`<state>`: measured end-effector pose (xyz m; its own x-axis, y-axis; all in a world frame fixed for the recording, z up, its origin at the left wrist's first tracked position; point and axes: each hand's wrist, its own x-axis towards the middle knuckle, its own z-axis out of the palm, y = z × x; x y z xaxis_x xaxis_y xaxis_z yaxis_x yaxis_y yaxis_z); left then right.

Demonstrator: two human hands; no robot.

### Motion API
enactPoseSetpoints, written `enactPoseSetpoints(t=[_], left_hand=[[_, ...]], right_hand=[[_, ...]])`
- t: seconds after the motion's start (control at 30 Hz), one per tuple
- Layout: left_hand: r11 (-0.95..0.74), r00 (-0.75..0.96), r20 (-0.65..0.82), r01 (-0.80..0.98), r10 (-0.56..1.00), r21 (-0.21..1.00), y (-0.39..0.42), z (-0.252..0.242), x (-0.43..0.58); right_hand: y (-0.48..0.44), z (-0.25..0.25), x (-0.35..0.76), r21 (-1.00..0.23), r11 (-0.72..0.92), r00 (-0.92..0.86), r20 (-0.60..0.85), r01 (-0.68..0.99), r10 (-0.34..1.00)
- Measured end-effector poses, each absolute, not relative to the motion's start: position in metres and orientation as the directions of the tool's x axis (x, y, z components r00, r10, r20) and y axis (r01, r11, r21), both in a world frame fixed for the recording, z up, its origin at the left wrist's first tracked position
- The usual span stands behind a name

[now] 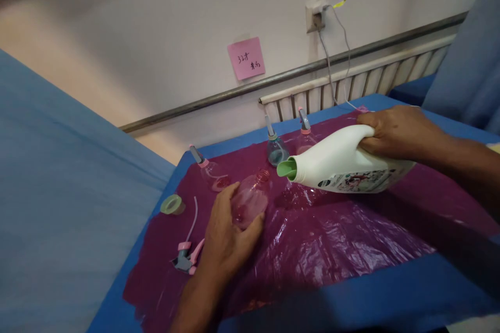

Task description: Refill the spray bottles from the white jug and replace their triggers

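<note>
Clear bottle [250, 203]: between thumb and fingers of the left hand [227, 234], which are closed around it. White jug [332, 158]: tilted, clamped in the fingers of the right hand [396, 130], green spout [287, 169] toward the left fingers. Teal bottle [276, 155]: beyond the left fingers, on purple sheet [312, 250]

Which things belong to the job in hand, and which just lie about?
Job:
white plastic jug, tipped in the right hand
transparent round bottle, in the left hand
loose pink-and-grey trigger sprayer, probably

Just about:
blue-tinted round spray bottle, apparently
pink square paper note
white wall socket
</note>
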<state>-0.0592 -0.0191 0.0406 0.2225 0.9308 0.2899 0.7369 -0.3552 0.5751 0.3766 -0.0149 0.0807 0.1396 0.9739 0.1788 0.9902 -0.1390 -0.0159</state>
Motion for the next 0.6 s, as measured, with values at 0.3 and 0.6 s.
enactPoseSetpoints(t=[0.3, 0.6], left_hand=[[-0.606, 0.462, 0.437, 0.741, 0.772, 0.289, -0.018, 0.058, -0.059], [-0.666, 0.555, 0.464, 0.739, 0.690, 0.106, -0.016, 0.073, -0.058]], right_hand=[[-0.018, 0.082, 0.373, 0.001, -0.126, 0.123, 0.216, 0.992, 0.969], [-0.020, 0.084, 0.369, -0.007, -0.112, 0.111, 0.220, 0.994, 0.969]])
